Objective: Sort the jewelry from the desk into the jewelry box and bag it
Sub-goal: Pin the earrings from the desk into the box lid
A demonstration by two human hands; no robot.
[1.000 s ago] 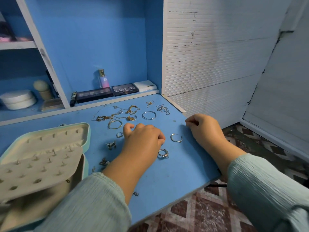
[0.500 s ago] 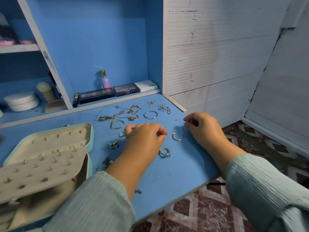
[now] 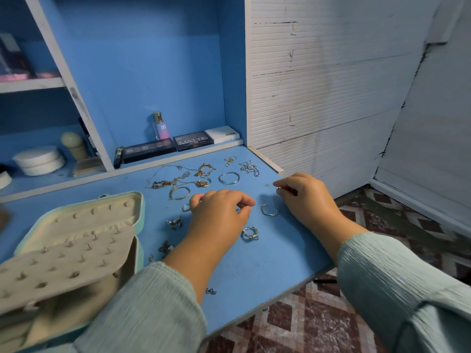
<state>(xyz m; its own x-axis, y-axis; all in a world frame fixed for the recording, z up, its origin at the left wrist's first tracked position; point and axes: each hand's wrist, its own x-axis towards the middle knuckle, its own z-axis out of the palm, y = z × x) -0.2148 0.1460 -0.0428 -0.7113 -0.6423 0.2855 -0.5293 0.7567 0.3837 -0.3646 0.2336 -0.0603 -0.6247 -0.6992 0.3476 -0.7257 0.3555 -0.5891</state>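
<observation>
Silver rings (image 3: pixel 269 210) lie loose on the blue counter (image 3: pixel 267 263); left hand (image 3: pixel 219 212) and right hand (image 3: pixel 303 197) each pinch something small, unidentifiable. Open cream jewelry box (image 3: pixel 76 240) sits left; slips could drop pieces floorward.

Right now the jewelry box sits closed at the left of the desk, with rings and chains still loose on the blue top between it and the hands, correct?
Not quite. In the head view the jewelry box is open, not closed: its lid stands raised and a studded cream panel shows. The rest holds: it sits at the left of the desk, and rings and chains lie loose on the blue top.
</observation>
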